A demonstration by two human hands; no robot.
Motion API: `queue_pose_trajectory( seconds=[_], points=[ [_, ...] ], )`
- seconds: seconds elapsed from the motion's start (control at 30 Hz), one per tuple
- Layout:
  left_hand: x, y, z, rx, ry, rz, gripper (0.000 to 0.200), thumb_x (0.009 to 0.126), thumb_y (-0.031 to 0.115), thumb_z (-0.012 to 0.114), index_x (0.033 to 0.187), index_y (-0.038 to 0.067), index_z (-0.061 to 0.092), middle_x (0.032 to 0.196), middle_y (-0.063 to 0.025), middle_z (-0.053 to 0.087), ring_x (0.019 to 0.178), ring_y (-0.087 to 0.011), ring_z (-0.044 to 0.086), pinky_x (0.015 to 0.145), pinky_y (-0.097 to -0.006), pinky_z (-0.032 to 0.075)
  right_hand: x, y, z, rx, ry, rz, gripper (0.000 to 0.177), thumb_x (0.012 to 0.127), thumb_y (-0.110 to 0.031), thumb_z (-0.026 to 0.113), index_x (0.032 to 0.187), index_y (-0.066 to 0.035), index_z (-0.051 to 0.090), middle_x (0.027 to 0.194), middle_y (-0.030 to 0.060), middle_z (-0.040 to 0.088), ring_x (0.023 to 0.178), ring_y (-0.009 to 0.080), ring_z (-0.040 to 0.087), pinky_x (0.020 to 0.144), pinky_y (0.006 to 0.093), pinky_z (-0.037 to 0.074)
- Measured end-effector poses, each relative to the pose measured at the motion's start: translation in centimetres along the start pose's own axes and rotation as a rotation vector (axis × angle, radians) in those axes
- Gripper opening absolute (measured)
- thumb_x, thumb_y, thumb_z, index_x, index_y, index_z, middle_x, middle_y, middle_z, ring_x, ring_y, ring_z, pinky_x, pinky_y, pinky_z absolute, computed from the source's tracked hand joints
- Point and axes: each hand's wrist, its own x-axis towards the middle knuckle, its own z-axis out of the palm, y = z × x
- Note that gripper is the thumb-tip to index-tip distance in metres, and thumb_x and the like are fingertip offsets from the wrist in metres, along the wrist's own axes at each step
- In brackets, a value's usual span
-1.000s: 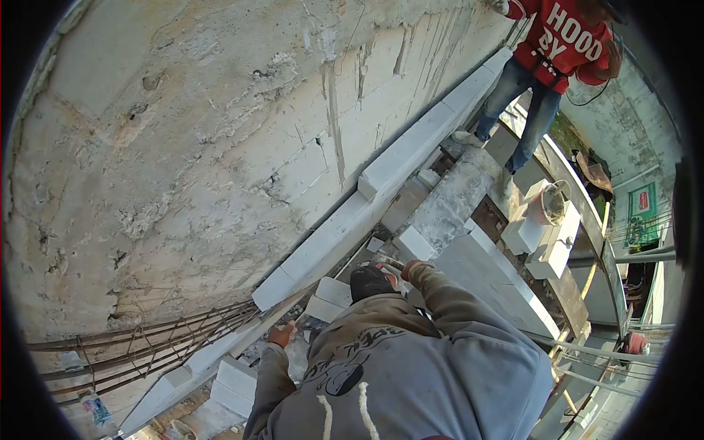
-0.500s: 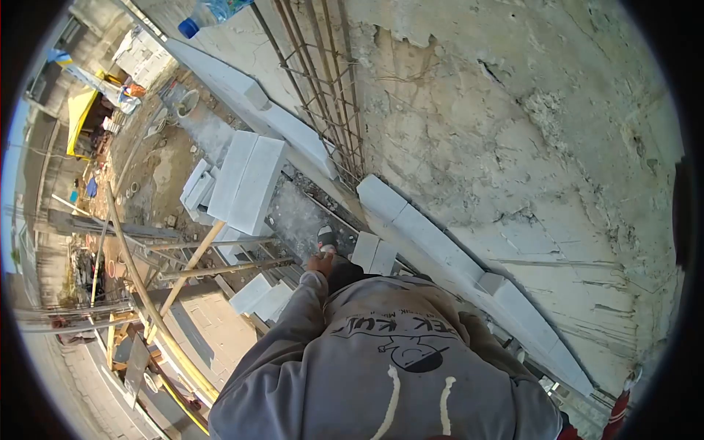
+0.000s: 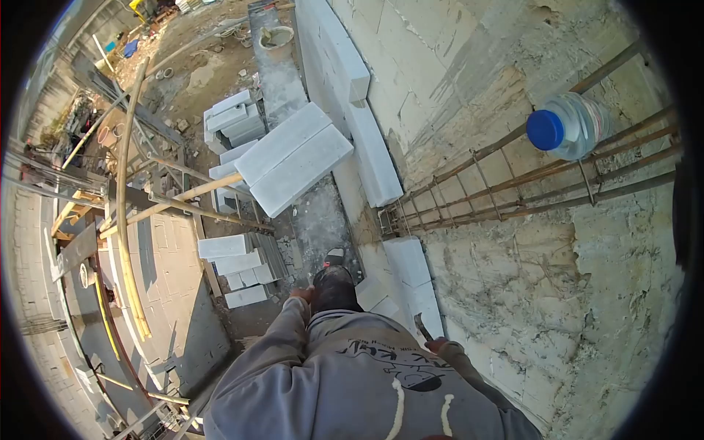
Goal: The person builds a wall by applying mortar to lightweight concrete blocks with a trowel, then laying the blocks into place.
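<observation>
Clenched around the lower end of a curved metal hand tool (image 3: 421, 327), the right hand (image 3: 436, 343) was at five o'clock from the centre of the view. At seven o'clock the left hand (image 3: 301, 293) hung just beside a dark-trousered leg (image 3: 336, 288); I cannot tell whether its fingers gripped anything. Just beyond the tool, a row of white rectangular blocks (image 3: 412, 273) ran along the rough grey-beige wall (image 3: 513, 293). Towards two o'clock, a clear plastic bottle with a blue cap (image 3: 568, 126) lay on or against a cage of rusty steel bars (image 3: 491, 192). At eight o'clock stood a stack of pale rectangular blocks (image 3: 238, 264). Farther out, between ten and eleven, two long white blocks (image 3: 295, 158) lay side by side; well beyond them, at eleven, sat a round pale bucket (image 3: 276, 53).
</observation>
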Motion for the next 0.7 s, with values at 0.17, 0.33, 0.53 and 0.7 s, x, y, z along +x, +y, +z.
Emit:
queue_pose_trajectory(
  seconds=[0.17,0.33,0.53,0.7],
  points=[
    [0.8,9.1,-18.1,-0.553,0.307,0.246,0.045,0.084,0.043,0.048,0.104,0.004,0.061,0.094,-0.0150,0.062,0.093,-0.0255,0.057,0.081,-0.0343,0.041,-6.3,-6.8,-11.2,0.345,0.177,0.323,0.046,0.073,-0.045,0.050,0.089,-0.004,0.062,0.089,0.0220,0.060,0.086,0.0345,0.058,0.074,0.0424,0.045],
    [1.4,8.0,-30.1,-0.764,0.556,0.403,0.044,0.084,0.038,0.051,0.099,-0.003,0.060,0.087,-0.0089,0.063,0.079,-0.0177,0.058,0.073,-0.0311,0.044,-5.3,-7.8,-14.9,0.410,0.091,0.338,0.040,0.076,-0.040,0.055,0.085,-0.002,0.062,0.069,0.0123,0.062,0.066,0.0256,0.062,0.065,0.0393,0.046],
    [0.7,-0.8,-29.3,-0.548,0.528,-0.029,0.054,0.082,0.046,0.048,0.100,-0.003,0.061,0.097,-0.0232,0.060,0.098,-0.0349,0.055,0.085,-0.0378,0.041,-8.0,-13.7,-20.4,0.542,0.030,0.326,0.036,0.080,-0.030,0.052,0.091,0.003,0.059,0.071,0.0129,0.061,0.066,0.0270,0.062,0.061,0.0414,0.048],
    [2.1,-6.3,-20.5,-0.442,0.282,-0.276,0.063,0.082,0.053,0.042,0.107,-0.003,0.056,0.111,-0.0276,0.052,0.112,-0.0381,0.045,0.094,-0.0398,0.034,-5.9,-16.2,-23.1,0.357,0.012,0.223,0.043,0.080,-0.038,0.049,0.094,0.001,0.061,0.088,0.0159,0.063,0.077,0.0291,0.062,0.069,0.0399,0.048]
  ],
)
